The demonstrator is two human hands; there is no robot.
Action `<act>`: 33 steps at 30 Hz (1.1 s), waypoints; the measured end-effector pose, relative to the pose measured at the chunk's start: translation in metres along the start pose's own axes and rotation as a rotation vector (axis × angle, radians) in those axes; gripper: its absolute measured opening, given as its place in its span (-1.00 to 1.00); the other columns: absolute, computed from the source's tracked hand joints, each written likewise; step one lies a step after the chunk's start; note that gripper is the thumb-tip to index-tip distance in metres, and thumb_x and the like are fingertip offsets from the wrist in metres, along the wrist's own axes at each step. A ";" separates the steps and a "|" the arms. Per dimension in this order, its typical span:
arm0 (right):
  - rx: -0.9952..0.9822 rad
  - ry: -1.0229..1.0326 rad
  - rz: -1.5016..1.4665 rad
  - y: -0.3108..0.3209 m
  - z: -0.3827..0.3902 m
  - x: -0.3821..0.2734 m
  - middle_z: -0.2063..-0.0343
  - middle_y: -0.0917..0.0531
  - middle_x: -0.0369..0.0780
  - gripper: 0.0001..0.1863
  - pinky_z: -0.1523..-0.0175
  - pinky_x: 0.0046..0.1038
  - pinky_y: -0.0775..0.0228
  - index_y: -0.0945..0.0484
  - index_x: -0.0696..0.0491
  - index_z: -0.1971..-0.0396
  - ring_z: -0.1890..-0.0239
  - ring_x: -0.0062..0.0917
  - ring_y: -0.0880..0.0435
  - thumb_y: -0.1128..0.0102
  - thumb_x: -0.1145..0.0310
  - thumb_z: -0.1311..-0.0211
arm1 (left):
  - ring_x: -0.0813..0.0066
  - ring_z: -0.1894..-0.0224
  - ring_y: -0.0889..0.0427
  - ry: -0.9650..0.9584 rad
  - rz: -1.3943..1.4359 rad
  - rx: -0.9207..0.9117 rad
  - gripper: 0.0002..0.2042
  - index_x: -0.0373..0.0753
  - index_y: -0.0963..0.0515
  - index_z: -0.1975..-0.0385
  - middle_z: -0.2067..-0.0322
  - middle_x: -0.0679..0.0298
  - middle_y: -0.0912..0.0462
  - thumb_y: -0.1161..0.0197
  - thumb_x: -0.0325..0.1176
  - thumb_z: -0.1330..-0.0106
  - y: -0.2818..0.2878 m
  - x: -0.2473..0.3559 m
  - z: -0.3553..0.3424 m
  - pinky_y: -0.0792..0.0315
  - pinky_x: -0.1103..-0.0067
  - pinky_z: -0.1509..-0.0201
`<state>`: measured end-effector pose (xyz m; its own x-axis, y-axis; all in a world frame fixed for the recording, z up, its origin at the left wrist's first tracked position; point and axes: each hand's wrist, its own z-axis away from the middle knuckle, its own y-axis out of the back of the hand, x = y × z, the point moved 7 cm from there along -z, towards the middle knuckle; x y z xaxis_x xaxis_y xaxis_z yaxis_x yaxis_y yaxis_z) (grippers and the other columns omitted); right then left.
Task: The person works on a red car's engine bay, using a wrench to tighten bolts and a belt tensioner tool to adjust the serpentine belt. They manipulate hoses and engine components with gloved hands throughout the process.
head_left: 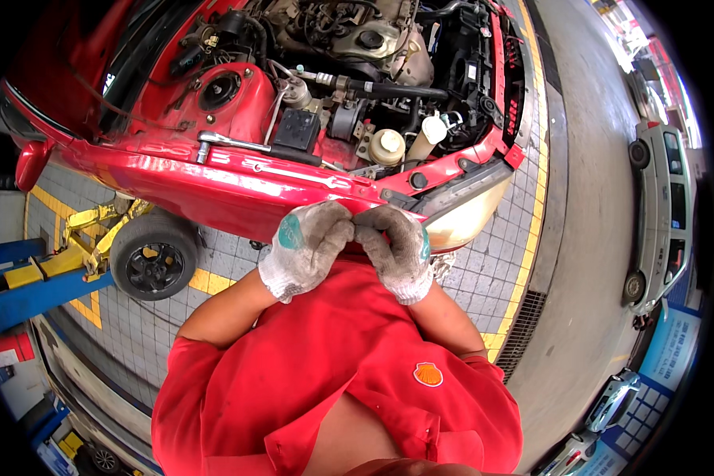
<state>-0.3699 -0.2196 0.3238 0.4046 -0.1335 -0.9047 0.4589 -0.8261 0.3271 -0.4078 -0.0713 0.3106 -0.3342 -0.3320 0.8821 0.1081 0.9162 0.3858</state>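
Observation:
Both hands wear grey-white knit work gloves, soiled at the fingers. My left hand (306, 247) and my right hand (398, 249) meet in front of my chest, just off the red fender (238, 184). Their fingers are curled and pinched, the fingertips close together. Whatever lies between them, if anything, is hidden. On the fender's upper edge beyond my left hand lies a wrench (300, 172). Farther left, a ratchet with a socket (234, 141) rests along the same edge, its handle toward a black box (296, 129).
The open engine bay holds an engine (365, 40), a round cream reservoir (386, 147) and a white-capped one (427, 135). A removed wheel (152, 260) is left by a blue and yellow lift arm (55, 274). A floor grate (525, 333) and silver car (663, 214) are right.

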 end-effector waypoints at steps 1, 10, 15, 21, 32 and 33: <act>0.000 0.028 0.019 0.000 -0.001 -0.001 0.30 -0.73 -0.10 -0.86 0.13 -0.24 -0.55 -0.64 0.15 0.21 0.28 -0.17 -0.71 -0.30 0.56 -0.22 | 0.08 0.29 -0.60 0.080 0.029 -0.058 -0.81 -0.39 -0.48 0.13 0.25 0.01 -0.59 -0.15 -0.37 -0.44 -0.001 -0.001 0.001 -0.50 0.32 0.19; 0.054 0.135 0.152 0.008 -0.007 -0.005 0.33 -0.72 -0.12 -0.83 0.15 -0.19 -0.48 -0.65 0.10 0.24 0.31 -0.14 -0.67 -0.37 0.53 -0.14 | 0.24 0.40 -0.57 0.031 0.114 0.193 -0.77 -0.36 -0.52 0.26 0.42 0.11 -0.57 -0.05 -0.29 -0.51 -0.003 0.003 -0.013 -0.49 0.40 0.21; 0.057 0.170 0.154 0.009 -0.010 -0.007 0.35 -0.72 -0.12 -0.81 0.15 -0.19 -0.47 -0.67 0.10 0.24 0.31 -0.15 -0.66 -0.37 0.54 -0.11 | 0.20 0.31 -0.60 0.364 0.266 -0.003 -0.83 -0.37 -0.52 0.23 0.31 0.08 -0.58 -0.14 -0.37 -0.47 -0.006 -0.021 -0.006 -0.51 0.37 0.19; 0.073 0.176 0.163 0.014 -0.014 -0.006 0.37 -0.71 -0.13 -0.78 0.15 -0.19 -0.47 -0.67 0.10 0.24 0.31 -0.14 -0.66 -0.38 0.55 -0.06 | 0.22 0.36 -0.58 -0.142 -0.051 0.136 -0.76 -0.35 -0.51 0.29 0.38 0.14 -0.57 -0.03 -0.29 -0.50 0.001 0.011 -0.022 -0.49 0.36 0.25; 0.099 0.195 0.156 0.017 -0.022 -0.002 0.38 -0.71 -0.11 -0.81 0.17 -0.19 -0.50 -0.68 0.11 0.30 0.32 -0.13 -0.67 -0.40 0.53 -0.02 | 0.21 0.42 -0.58 -0.060 0.061 0.217 -0.77 -0.38 -0.51 0.31 0.38 0.12 -0.59 -0.09 -0.31 -0.47 0.004 0.007 -0.035 -0.48 0.38 0.31; 0.085 0.184 0.147 0.017 -0.023 -0.002 0.37 -0.71 -0.10 -0.81 0.16 -0.19 -0.50 -0.68 0.11 0.30 0.32 -0.13 -0.67 -0.40 0.54 -0.02 | 0.21 0.39 -0.60 -0.047 0.062 0.127 -0.77 -0.38 -0.52 0.29 0.37 0.11 -0.60 -0.10 -0.31 -0.47 0.005 0.000 -0.033 -0.49 0.38 0.29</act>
<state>-0.3447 -0.2213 0.3371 0.6032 -0.1602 -0.7813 0.3196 -0.8490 0.4208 -0.3761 -0.0748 0.3218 -0.3740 -0.2660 0.8885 0.0119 0.9565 0.2914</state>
